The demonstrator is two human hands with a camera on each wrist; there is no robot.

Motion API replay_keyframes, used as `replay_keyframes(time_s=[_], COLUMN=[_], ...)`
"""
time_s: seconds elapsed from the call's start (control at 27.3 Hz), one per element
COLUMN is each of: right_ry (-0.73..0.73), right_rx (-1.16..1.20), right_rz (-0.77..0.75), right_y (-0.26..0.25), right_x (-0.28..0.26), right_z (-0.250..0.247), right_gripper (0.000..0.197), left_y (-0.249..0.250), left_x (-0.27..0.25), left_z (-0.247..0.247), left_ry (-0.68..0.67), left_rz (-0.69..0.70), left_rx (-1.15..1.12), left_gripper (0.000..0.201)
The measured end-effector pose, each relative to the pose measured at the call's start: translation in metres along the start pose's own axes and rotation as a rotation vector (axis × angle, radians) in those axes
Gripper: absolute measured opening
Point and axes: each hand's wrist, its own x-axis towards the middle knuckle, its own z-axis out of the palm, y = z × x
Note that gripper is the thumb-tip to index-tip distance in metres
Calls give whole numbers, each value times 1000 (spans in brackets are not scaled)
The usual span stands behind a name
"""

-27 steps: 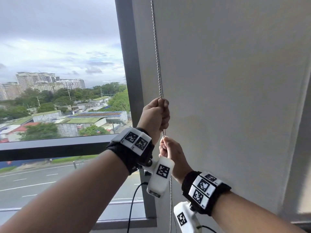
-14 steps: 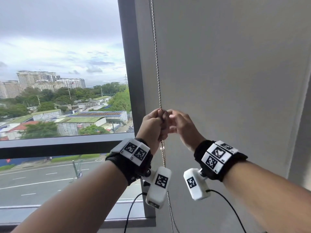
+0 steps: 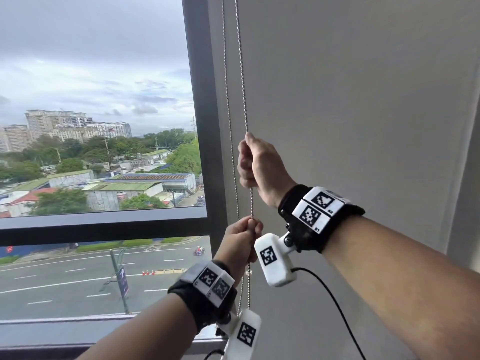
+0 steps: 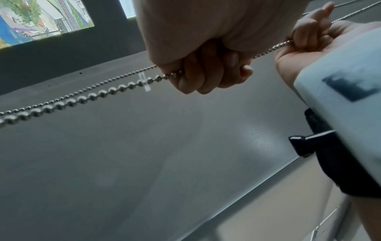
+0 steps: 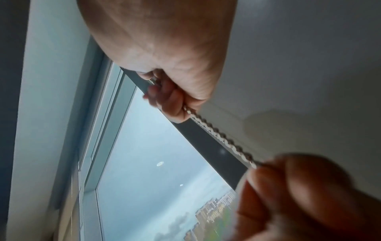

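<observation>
A big window (image 3: 98, 100) shows sky, houses and a road. To its right a grey blind (image 3: 350, 100) hangs down flat. A dark window frame (image 3: 201, 126) stands between them. The bead chain (image 3: 242, 74) hangs in two lines in front of the blind's left edge, just beside the frame. The right grip (image 3: 259, 165) is curled tight round the nearer line, up high. The left grip (image 3: 240, 240) is curled round the same line lower down, with a short bit of chain between them. A tiny clear clip (image 4: 145, 82) sits on the chain just under the left grip.
</observation>
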Motion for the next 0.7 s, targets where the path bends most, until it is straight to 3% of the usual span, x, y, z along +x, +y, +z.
replay_keyframes(time_s=[0.29, 0.4, 0.51, 0.7], right_ry=[30, 30, 34, 65], right_rx=[62, 43, 51, 50], right_rz=[-34, -47, -68, -32], right_y=[4, 14, 32, 52], right_x=[-11, -15, -19, -38], right_z=[5, 2, -3, -7], right_gripper=[41, 40, 41, 42], left_y=[7, 12, 32, 81], left_x=[-2, 6, 16, 24], left_z=[-15, -20, -23, -23], left_ry=[-130, -105, -97, -205], left_rz=[20, 57, 100, 160], left_rx=[-152, -156, -180, -272], left_gripper=[35, 36, 35, 42])
